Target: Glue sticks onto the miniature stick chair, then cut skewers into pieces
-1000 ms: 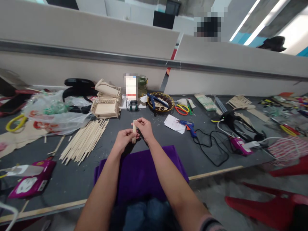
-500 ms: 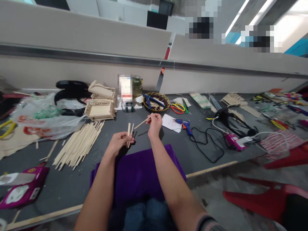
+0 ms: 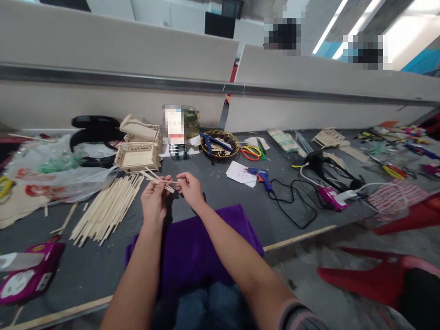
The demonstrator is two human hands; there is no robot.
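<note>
Head view: pinching slim pale wooden sticks (image 3: 148,176) in left hand (image 3: 154,198), gripping another stick (image 3: 171,182) by end in right hand (image 3: 191,189). Probably light, stiff, snappable; best held mid-length.

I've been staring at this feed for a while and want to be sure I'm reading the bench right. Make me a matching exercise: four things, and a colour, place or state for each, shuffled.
1. Short sticks
2. Glue gun
3. Folded cloth
4. Round basket

A. deep purple
B. has a blue tool lying across it
C. gripped in the left hand
D. blue and orange, beside white papers

Right pairs: 1-C, 2-D, 3-A, 4-B
</note>
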